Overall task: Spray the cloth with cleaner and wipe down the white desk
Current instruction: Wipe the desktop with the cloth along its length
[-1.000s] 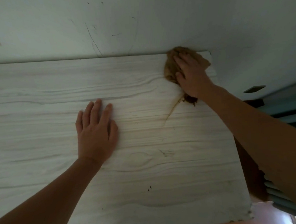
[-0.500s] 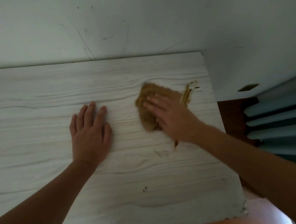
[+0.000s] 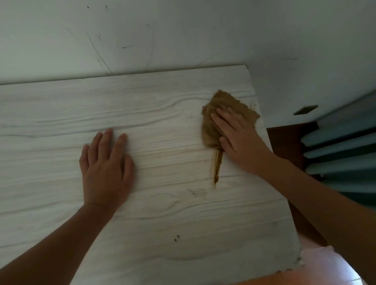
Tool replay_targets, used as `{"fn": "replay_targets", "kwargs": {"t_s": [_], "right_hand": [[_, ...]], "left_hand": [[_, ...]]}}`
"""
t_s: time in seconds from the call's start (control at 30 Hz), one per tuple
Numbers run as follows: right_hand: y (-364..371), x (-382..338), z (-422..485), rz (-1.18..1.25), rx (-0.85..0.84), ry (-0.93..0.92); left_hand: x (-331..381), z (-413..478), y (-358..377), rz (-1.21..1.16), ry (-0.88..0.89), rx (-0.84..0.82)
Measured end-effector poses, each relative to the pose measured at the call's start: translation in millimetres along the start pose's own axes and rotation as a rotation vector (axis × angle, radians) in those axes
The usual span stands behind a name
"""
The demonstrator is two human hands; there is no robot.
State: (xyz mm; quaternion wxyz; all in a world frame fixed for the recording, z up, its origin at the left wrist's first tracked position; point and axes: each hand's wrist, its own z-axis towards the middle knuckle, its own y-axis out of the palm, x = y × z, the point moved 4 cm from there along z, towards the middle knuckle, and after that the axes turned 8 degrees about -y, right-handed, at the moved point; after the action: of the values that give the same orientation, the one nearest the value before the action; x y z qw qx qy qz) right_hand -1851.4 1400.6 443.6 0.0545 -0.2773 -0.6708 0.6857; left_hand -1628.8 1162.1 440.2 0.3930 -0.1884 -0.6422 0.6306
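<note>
Swept to the white desk's (image 3: pixel 165 220) right edge, the brown cloth (image 3: pixel 226 104) under your flat-fingered right hand (image 3: pixel 237 137) could slip off; left hand (image 3: pixel 106 167) lies flat.

Hiding the middle of the cloth (image 3: pixel 224 101) under the right hand (image 3: pixel 239 139); covering a patch of the white desk (image 3: pixel 165 214) under the left hand (image 3: pixel 106 167). Cutting off the desk at the left edge and both forearms at the bottom and right. Showing too small to identify: dark specks (image 3: pixel 176 238) near the front.
</note>
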Motion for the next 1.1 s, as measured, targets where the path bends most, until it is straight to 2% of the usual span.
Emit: {"fn": "replay_targets", "kwargs": {"t_s": [0.1,0.2,0.27,0.37,0.47,0.67,0.77,0.93,1.1], "right_hand": [[-10.1,16.5,9.1,-0.022,-0.007,-0.043],[-24.6,60.5,50.6,-0.028,0.097,0.102],[-34.0,84.6,74.9,0.051,0.143,0.235],[-31.7,85.7,85.2,0.081,0.157,0.31],[-22.2,55.8,60.3,0.032,0.155,0.208],[-5.9,21.2,9.0,-0.048,0.03,0.033],[-15.7,46.1,33.4,-0.051,0.057,0.06],[-27.1,85.6,78.5,0.064,0.149,0.221],[-15.5,55.7,37.4,0.064,0.127,0.104]], "left_hand": [[0.6,0.7,0.2,0.007,-0.003,0.007],[0.4,0.8,1.4,0.016,-0.002,0.007],[0.2,0.5,2.1,0.02,0.002,0.012],[-0.3,1.1,2.3,0.018,0.001,0.017],[0.0,0.4,1.3,0.008,-0.002,0.004],[0.2,0.8,1.9,0.013,0.0,-0.009],[-0.2,1.7,1.9,0.022,-0.007,-0.004],[-0.5,1.6,3.0,0.031,-0.009,-0.011],[-1.0,-0.2,2.4,0.017,-0.009,-0.012]]}}
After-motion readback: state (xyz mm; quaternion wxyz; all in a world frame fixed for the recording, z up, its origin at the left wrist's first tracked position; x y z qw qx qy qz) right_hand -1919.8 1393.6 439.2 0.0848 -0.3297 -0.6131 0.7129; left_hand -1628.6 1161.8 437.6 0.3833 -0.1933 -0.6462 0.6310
